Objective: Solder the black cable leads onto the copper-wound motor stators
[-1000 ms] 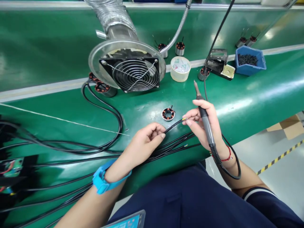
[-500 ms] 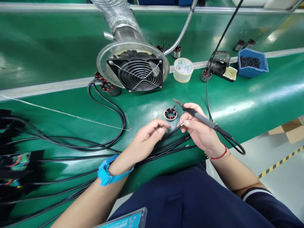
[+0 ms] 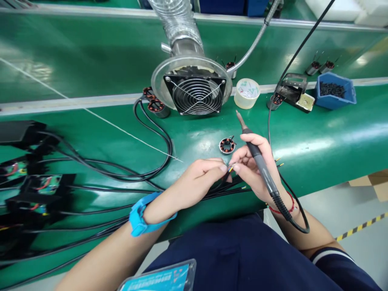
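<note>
My left hand, with a blue strap on its wrist, is closed on the end of a black cable. Thin coloured wires, a yellow one among them, stick out of that end. Across my right hand lies a soldering iron, its tip pointing up and away from me. The thumb and fingertips of the same hand pinch at the thin wire ends. Just beyond my fingers a small motor stator with copper windings rests on the green bench. More black cables run under both hands.
A fume extractor fan hangs over the bench. Behind stand a tape roll, a soldering iron stand and a blue bin of small black parts. Black housings with circuit boards lie left. Solder wire stretches across from the left.
My left hand has moved right and closed on the cable end. My right hand has turned the iron more upright and now pinches at the wires. The view has shifted slightly.
</note>
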`<state>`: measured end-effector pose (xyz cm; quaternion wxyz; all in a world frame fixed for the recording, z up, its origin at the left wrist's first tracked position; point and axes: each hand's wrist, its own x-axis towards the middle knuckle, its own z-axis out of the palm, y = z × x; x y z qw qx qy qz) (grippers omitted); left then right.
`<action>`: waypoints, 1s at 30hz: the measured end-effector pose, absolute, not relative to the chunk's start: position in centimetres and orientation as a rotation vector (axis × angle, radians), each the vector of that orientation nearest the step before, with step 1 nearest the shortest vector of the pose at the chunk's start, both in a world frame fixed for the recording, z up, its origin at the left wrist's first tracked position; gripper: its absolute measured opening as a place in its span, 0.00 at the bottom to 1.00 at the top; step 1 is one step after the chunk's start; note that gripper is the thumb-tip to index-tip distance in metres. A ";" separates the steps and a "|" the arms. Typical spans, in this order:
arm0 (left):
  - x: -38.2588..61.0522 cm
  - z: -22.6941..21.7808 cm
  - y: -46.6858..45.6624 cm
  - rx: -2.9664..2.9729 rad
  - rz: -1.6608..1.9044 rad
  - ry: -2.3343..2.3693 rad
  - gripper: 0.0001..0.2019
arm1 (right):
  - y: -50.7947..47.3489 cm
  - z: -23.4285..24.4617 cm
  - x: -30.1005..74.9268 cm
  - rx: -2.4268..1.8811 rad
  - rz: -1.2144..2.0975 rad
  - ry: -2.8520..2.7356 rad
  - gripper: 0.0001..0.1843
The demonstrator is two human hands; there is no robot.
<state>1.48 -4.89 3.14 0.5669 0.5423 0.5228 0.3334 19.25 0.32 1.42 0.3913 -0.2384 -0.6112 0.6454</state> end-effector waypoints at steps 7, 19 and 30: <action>1.2 3.8 -5.3 0.896 0.811 1.052 0.14 | 0.0 2.0 19.2 -0.455 1.328 -1.764 0.24; 0.1 -1.0 -1.9 0.990 1.128 1.499 0.08 | 0.7 -1.9 19.1 -0.930 1.090 -1.813 0.22; 0.2 -2.4 -1.7 0.969 1.195 1.534 0.06 | -0.3 -2.0 21.2 -0.800 0.627 -1.827 0.08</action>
